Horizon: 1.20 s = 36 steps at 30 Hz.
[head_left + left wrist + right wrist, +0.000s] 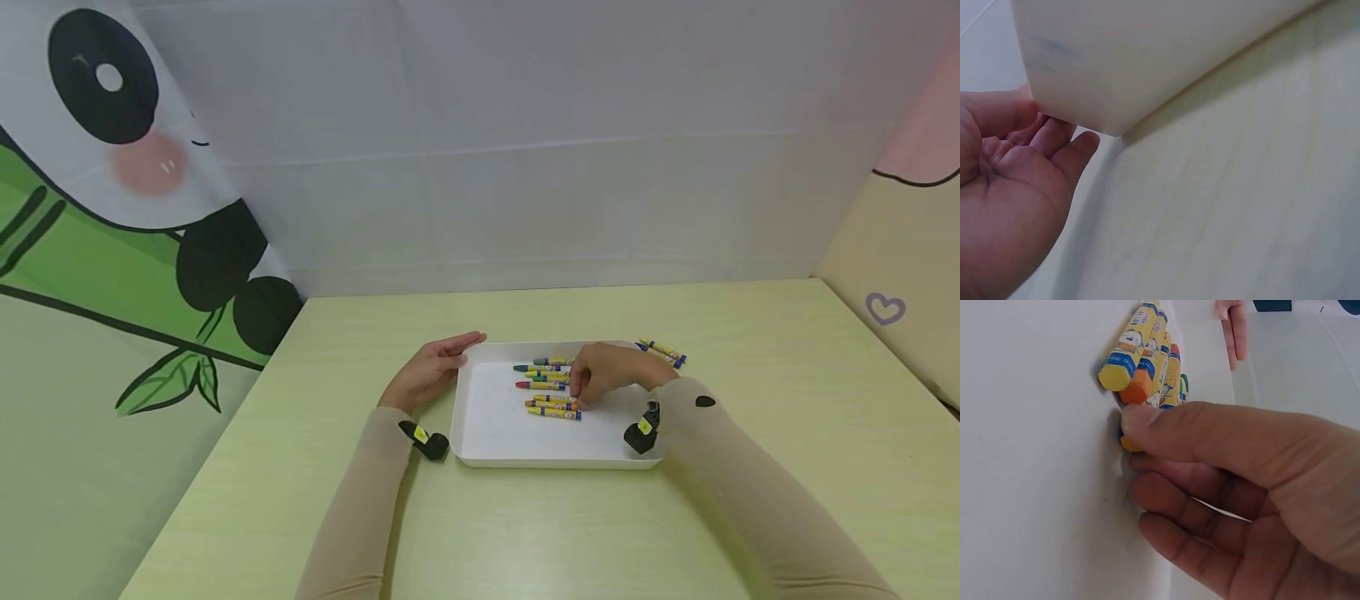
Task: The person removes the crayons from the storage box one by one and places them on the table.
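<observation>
In the head view, my right hand (611, 371) reaches over a white tray (510, 446) and pinches a crayon at its row's right end. The right wrist view shows that crayon's yellow-orange end (1130, 444) under the thumb, the rest hidden. Beside it lie a yellow crayon (1130, 347) and an orange crayon (1138, 384) in yellow-and-blue wrappers. Further back in the row are a red crayon (542, 386) and a dark green crayon (536, 368). My left hand (427, 371) rests against the tray's far left corner, its fingers extended past the rim.
Outside the tray, a few more crayons (662, 352) lie by its far right corner on the pale wooden table (510, 533). A white cloth wall (555, 200) stands behind the table, with printed panels on both sides.
</observation>
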Motion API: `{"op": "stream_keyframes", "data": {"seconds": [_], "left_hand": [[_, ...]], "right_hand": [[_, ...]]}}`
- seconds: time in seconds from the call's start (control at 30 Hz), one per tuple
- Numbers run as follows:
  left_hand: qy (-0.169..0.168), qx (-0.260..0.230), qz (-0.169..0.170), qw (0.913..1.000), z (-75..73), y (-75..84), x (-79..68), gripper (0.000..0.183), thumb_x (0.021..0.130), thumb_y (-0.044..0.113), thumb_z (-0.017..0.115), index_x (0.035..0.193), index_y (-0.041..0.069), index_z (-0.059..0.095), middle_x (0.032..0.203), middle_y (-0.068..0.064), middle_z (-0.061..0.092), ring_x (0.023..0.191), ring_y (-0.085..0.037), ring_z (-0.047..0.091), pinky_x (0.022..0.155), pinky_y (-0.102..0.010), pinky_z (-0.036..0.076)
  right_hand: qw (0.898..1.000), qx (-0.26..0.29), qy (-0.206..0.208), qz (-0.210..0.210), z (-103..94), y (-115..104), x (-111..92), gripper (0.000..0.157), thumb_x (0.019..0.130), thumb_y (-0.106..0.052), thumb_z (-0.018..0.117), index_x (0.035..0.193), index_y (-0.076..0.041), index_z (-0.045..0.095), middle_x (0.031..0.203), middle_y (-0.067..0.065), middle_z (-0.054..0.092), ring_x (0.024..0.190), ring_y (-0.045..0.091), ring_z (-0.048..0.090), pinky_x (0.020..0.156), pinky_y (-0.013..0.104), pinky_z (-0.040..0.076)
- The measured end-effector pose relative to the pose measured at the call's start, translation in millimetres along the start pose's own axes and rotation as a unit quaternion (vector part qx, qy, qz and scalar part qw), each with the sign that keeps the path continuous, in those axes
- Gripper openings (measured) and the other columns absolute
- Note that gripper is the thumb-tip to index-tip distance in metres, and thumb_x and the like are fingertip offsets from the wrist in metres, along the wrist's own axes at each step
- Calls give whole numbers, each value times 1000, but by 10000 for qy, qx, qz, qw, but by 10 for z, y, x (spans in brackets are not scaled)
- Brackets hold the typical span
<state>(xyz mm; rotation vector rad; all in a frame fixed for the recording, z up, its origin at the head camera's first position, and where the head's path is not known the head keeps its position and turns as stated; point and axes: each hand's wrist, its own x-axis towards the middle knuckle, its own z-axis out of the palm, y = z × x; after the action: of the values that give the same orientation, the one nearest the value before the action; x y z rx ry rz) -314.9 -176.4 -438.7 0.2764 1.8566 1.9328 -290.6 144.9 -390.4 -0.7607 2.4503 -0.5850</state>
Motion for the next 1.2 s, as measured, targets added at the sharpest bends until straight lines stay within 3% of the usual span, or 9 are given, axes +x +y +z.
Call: {"op": "stream_keyframes", "data": {"seconds": [0.6, 1.2], "left_hand": [[47, -165, -30, 9998, -6, 8, -11, 49, 98, -7, 39, 146, 5, 40, 154, -6, 37, 144, -20, 30, 117, -42, 26], [39, -165, -66, 9998, 3, 14, -16, 49, 99, -7, 39, 146, 5, 40, 154, -6, 37, 144, -21, 31, 116, -42, 27]], "right_hand": [[9994, 228, 221, -117, -65, 59, -51, 5, 80, -10, 74, 81, -14, 72, 81, -1, 63, 73, 12, 53, 68, 25, 45], [9965, 431, 710, 67, -307, 222, -294, 10, 82, -14, 72, 92, -12, 74, 89, 0, 68, 79, 13, 57, 72, 27, 49]]}}
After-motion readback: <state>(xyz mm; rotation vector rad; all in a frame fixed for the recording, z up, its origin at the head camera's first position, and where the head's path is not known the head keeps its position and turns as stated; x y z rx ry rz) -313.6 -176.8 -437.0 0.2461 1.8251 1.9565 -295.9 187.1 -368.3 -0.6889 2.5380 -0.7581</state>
